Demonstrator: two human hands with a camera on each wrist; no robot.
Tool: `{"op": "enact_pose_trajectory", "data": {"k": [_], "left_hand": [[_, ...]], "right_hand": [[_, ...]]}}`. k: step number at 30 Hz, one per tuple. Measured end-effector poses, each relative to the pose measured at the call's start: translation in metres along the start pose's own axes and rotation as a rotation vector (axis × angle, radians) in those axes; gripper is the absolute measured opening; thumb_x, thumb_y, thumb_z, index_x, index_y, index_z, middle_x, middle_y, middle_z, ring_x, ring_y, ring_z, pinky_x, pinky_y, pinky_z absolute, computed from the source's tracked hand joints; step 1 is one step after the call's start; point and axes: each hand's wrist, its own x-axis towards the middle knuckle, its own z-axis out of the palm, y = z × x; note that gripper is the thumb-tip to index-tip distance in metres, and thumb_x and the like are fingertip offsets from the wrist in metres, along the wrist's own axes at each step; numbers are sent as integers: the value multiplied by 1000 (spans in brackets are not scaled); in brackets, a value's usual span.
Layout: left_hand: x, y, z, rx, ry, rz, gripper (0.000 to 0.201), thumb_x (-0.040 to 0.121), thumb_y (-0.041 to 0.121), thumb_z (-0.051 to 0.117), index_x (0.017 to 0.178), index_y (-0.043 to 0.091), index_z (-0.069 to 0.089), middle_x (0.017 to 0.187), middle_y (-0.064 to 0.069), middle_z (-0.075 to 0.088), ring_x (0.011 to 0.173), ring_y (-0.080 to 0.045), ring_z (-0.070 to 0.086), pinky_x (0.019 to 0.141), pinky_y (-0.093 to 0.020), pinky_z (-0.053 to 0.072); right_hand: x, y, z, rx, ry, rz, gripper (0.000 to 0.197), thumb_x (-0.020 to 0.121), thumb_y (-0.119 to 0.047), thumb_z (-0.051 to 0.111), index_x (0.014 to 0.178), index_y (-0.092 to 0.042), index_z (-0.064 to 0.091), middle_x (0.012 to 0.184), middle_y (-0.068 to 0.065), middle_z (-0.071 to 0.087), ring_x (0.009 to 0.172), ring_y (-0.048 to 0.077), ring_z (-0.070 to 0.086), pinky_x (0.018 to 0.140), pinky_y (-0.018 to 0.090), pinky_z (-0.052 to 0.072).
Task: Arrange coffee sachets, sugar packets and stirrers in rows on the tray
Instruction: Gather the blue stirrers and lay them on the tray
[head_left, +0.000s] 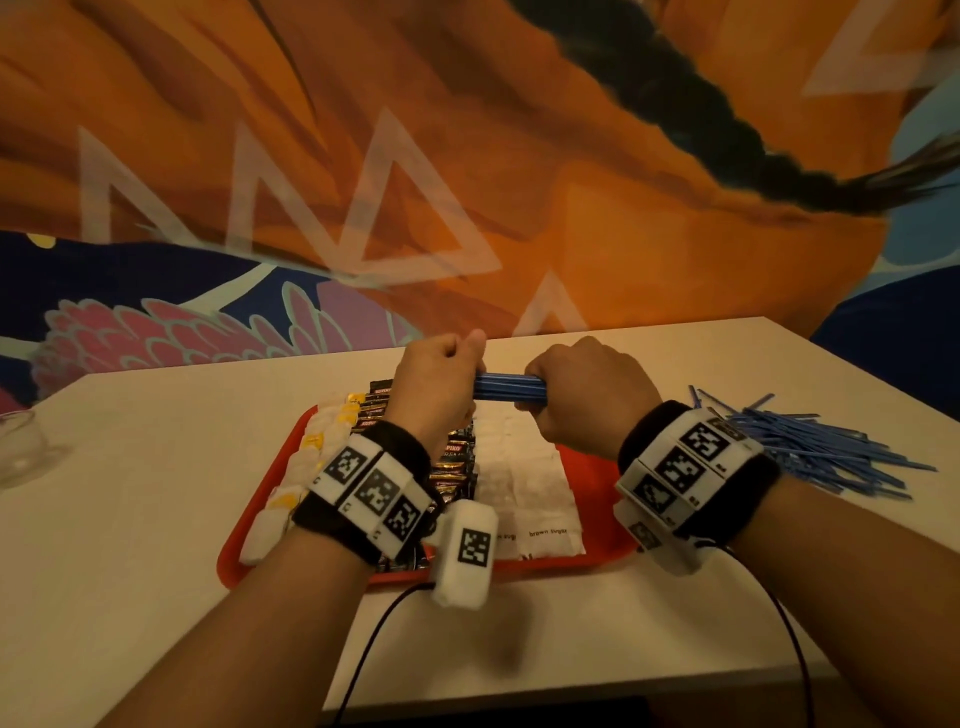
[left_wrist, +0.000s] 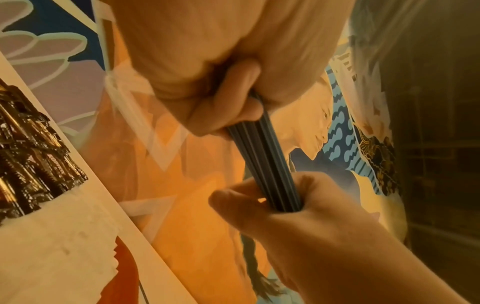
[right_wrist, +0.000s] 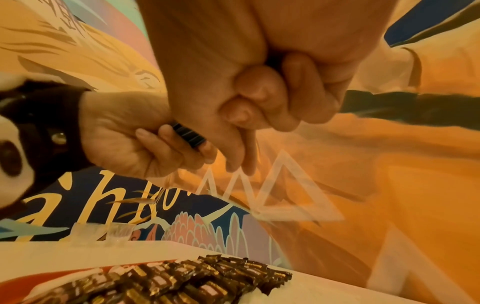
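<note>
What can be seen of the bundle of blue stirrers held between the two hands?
The bundle of blue stirrers is a tight sheaf of thin, straight, plastic-looking sticks lying side by side. It is held roughly level in the air above the red tray, touching nothing else. The left hand grips one end, the right hand the other; only the middle stretch shows.

White counter (head_left: 156, 571) against painted wall. Red tray (head_left: 597, 470) at centre, near front edge. Loose heap of blue stirrers (head_left: 821, 447) on counter right of tray. Clear glass vessel (head_left: 21, 447) at far left edge. Black cables (head_left: 363, 649) trail across front.
</note>
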Motion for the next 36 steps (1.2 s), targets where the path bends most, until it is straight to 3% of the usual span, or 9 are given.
{"op": "enact_pose_trajectory", "data": {"k": [5, 10, 14, 17, 21, 26, 29, 32, 36], "left_hand": [[1, -3, -4, 104, 39, 200, 43, 102, 41, 49, 68, 14, 53, 58, 0, 48, 43, -12, 46, 41, -25, 38], [-3, -1, 5, 14, -115, 87, 47, 98, 49, 54, 75, 9, 64, 58, -3, 53, 41, -13, 45, 38, -22, 33], [1, -1, 14, 113, -73, 172, 45, 94, 42, 63, 62, 11, 65, 48, -3, 50, 40, -14, 40, 43, -25, 33], [2, -5, 21, 155, -30, 236, 49, 92, 43, 66, 56, 10, 62, 65, -19, 64, 52, -18, 49, 55, -37, 43], [6, -5, 24, 228, 41, 323, 45, 93, 32, 68, 50, 20, 60, 61, -15, 64, 53, -14, 49, 55, -30, 40], [19, 4, 19, 249, 2, 368, 48, 93, 31, 68, 48, 24, 54, 60, -13, 66, 54, -29, 57, 57, -38, 46], [23, 12, 23, 61, 50, 217, 36, 89, 55, 64, 76, 22, 62, 64, -2, 61, 41, -11, 44, 45, -28, 38], [21, 14, 32, -249, -61, -110, 65, 88, 73, 46, 111, 15, 62, 92, -9, 72, 45, -13, 49, 42, -24, 39], [16, 14, 71, -236, -233, -238, 43, 99, 50, 51, 98, 8, 55, 76, -7, 60, 48, -15, 50, 49, -27, 41]], "right_hand": [[-5, 5, -3, 67, -14, 20, 12, 89, -33, 59, 97, -26, 64, 78, 0, 53, 72, 24, 53, 62, 31, 38], [0, 8, 7, -69, 33, 61, 17, 92, -28, 51, 102, -21, 62, 69, -3, 36, 70, 24, 43, 63, 33, 33], [2, 11, 12, -98, -12, 89, 19, 95, -33, 50, 105, -22, 62, 70, -2, 37, 70, 23, 46, 64, 33, 37], [2, 15, 11, -133, -12, 105, 20, 94, -37, 51, 103, -23, 62, 70, -1, 40, 69, 23, 46, 64, 33, 38], [0, 23, 7, 11, -82, 39, 21, 90, -46, 63, 97, -26, 61, 79, -1, 56, 71, 21, 55, 62, 32, 45], [10, 35, -4, 241, -257, 3, 13, 95, -26, 61, 100, -18, 70, 84, 0, 66, 70, 13, 60, 59, 28, 48], [17, 40, -2, 275, -162, 65, 10, 96, -26, 58, 89, -21, 62, 84, 3, 56, 66, 14, 53, 54, 28, 39], [21, 48, 5, 371, -45, 236, 8, 94, -25, 57, 96, -17, 59, 94, 9, 57, 73, 26, 59, 63, 34, 49], [17, 47, 20, 282, -93, 340, 10, 91, -19, 54, 95, -15, 46, 86, 6, 44, 76, 26, 50, 68, 35, 45]]}}
